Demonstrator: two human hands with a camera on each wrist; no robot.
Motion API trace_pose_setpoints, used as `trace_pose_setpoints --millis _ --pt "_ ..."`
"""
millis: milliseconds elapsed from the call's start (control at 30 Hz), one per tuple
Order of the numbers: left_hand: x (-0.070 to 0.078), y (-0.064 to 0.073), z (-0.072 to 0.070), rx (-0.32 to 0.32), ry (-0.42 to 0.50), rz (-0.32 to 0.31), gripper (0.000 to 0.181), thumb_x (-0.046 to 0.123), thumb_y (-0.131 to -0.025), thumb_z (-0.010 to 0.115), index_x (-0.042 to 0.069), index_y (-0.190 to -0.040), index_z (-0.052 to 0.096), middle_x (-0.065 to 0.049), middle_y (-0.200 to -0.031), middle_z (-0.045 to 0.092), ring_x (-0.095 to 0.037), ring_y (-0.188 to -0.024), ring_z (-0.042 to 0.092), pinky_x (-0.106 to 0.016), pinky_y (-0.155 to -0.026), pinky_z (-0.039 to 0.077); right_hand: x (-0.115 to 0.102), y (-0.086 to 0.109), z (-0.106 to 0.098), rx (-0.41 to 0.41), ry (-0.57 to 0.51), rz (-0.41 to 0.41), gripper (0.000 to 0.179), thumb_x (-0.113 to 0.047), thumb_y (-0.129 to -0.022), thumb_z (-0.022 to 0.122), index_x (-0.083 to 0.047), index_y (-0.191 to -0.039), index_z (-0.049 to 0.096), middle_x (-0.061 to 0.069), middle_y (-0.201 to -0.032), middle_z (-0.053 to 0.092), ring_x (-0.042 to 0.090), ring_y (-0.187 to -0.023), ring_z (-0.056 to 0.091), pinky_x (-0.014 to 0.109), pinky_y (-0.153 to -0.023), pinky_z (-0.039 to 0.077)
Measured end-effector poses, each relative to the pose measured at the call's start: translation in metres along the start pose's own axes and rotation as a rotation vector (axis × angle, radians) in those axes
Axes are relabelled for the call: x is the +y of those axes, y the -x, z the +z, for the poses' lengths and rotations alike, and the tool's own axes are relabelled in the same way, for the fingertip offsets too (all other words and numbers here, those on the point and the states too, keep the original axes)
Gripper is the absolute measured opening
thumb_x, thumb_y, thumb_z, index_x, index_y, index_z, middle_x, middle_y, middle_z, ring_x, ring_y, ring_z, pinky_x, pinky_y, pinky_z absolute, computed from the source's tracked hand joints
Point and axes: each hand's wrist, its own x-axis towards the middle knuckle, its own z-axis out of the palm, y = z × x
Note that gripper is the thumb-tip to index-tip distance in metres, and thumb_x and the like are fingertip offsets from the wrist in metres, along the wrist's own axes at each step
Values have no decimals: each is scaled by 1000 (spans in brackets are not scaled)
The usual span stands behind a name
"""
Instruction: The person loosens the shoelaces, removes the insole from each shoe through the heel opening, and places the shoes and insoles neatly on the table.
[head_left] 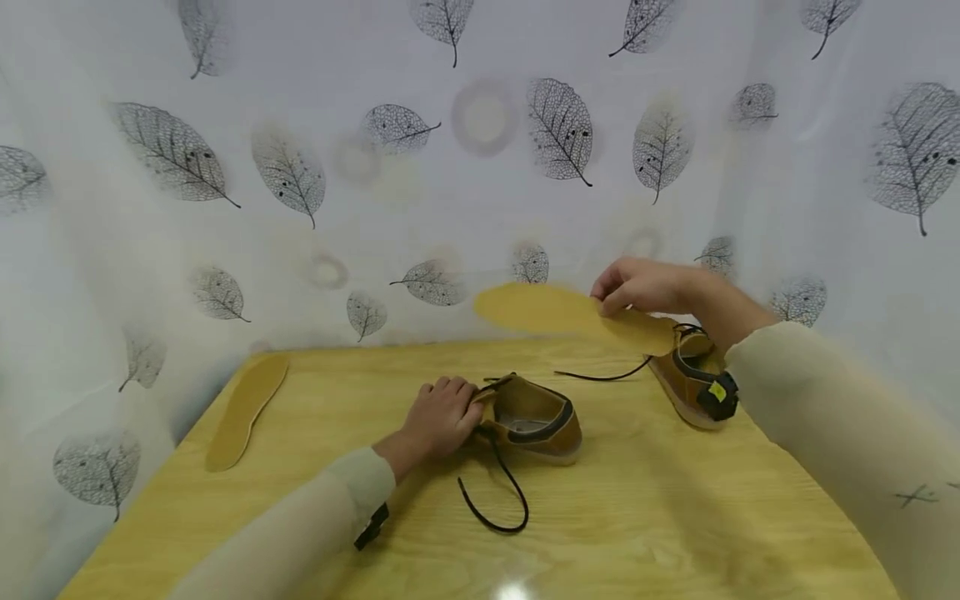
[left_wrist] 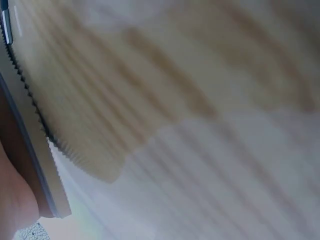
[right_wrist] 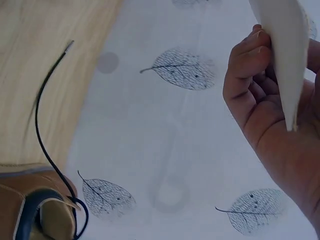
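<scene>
My left hand grips the front of a brown lace-up shoe that rests on the table with its opening toward the right. A loose black lace curls from it onto the wood. In the left wrist view the shoe's sole edge runs along the left, beside a bit of the hand. Above the table's back edge, my right hand pinches a yellow insole between thumb and fingers. Seen from the right wrist, the insole is nearly edge-on and shows its pale side.
A second brown shoe stands at the right under my right forearm, its lace trailing left. Another insole lies at the table's left edge. Behind the wooden table hangs a white curtain printed with leaves.
</scene>
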Motion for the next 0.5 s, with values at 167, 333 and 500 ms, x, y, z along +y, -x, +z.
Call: trace_pose_setpoints --millis 167,333,500 --pt "-2 5 -1 0 121 -28 54 46 -107 29 13 -142 53 -9 -141 55 -32 -130 49 -57 -105 36 13 -24 20 48 17 -33 13 -7 -97 55 1 -95 64 3 -78 59 13 -65 49 28 -61 43" --pt "2 6 -5 16 144 -18 54 45 -107 29 12 -141 55 -9 -139 56 -33 -129 50 -57 -104 37 19 -56 45 210 69 -105 28 -11 -99 56 6 -120 63 17 -106 68 25 -91 63 37 -81 52" --pt "5 6 -6 9 147 2 54 45 -107 29 10 -141 55 -10 -138 57 -33 -128 51 -58 -104 37 20 -78 66 243 174 -151 43 -19 -103 53 3 -139 50 23 -138 56 37 -127 54 51 -103 45"
